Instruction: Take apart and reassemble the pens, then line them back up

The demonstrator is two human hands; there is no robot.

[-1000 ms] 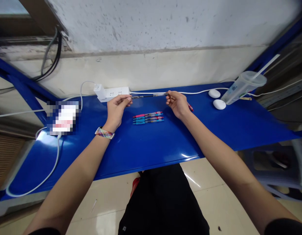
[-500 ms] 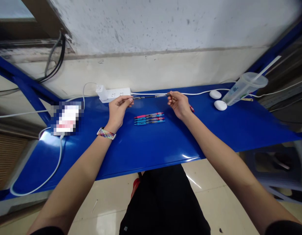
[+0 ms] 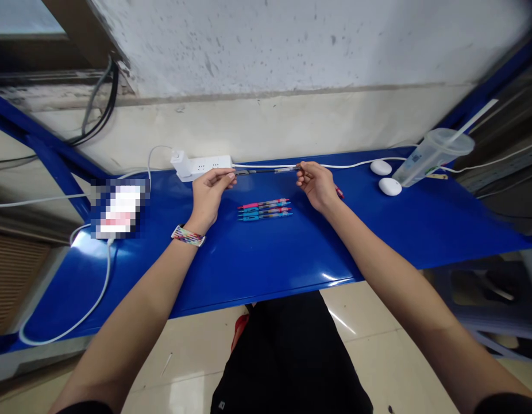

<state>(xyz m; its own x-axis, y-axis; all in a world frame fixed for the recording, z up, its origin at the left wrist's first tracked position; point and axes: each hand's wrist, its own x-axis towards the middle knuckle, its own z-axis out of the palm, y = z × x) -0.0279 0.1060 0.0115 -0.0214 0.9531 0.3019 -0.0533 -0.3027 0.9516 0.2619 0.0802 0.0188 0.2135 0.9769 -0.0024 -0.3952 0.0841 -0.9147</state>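
Observation:
My left hand (image 3: 209, 192) is closed in a pinch on the left end of a slim clear-and-black pen (image 3: 266, 171). The pen lies level between my two hands, a little above the back of the blue table (image 3: 266, 253). Its right end sits in the pinched fingers of my right hand (image 3: 314, 183). A dark thin stretch shows between two clear parts; whether these are joined cannot be made out. Below it on the table, several pens (image 3: 264, 210) with pink and blue grips lie side by side. A red object (image 3: 338, 192) is partly hidden behind my right hand.
A white power strip (image 3: 211, 165) with a plugged-in charger (image 3: 180, 165) stands at the back. To the left lies a blurred-out phone (image 3: 119, 210) on a white cable (image 3: 106, 276). On the right are two white rounded objects (image 3: 390, 186) and a clear cup (image 3: 434, 152) with a straw.
The view has shifted very slightly. Both hands keep their pinch on the pen in the same position, and the pens on the table lie as before.

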